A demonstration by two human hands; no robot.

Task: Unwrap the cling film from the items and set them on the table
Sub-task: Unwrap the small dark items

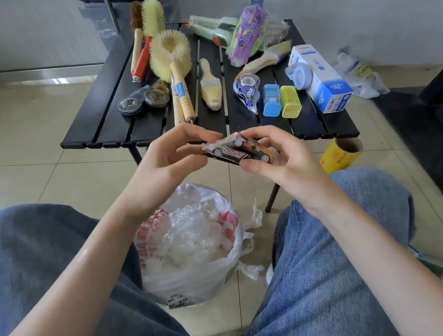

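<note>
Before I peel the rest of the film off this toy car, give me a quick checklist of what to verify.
1. Toy car held firmly: ok, right hand grips one end, left hand the other.
2. Loose film edge to pull: ok, the left fingers pinch a bunched bit of cling film.
3. Film fully off: not ok, it still covers the car.
4. Free spot on the table: ok, bare slats at the near edge.
5. Bin bag within reach for scraps: ok, it sits open between the knees.

Plain tiled indoor room: folding slatted table [110, 115], lined waste bin [197, 275], bare walls.
</note>
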